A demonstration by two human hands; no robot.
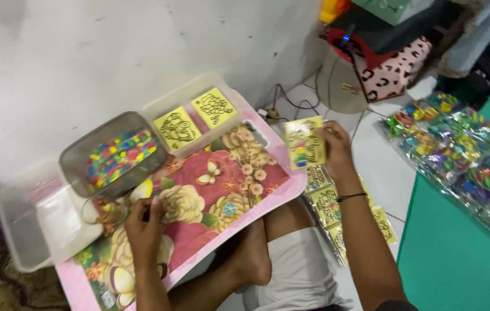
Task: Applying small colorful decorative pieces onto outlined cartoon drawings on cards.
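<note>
the right hand (336, 147) is holding up a yellow packet (305, 142), a clear bag with a printed yellow card and a strip of coloured bits inside, pinched at its right edge above the floor just off the far corner of the floral board (239, 173). the left hand (146, 226) is resting on the near part of that board, fingers curled around something small and dark that cannot be made out, just beside a clear cup (103, 208).

by the look of it, the step in hand is checking or finishing one filled packet. a next move would call for a steady pinch and a clear way to the row of packets (330, 204) lying on the floor under the right forearm.

beyond the board, a metal tin (72, 158) is holding coloured pieces (119, 156), and a clear box (167, 103) is holding two yellow cards (196, 118). a heap of bagged pieces (464, 155) is lying well apart on the green mat (452, 259).
</note>
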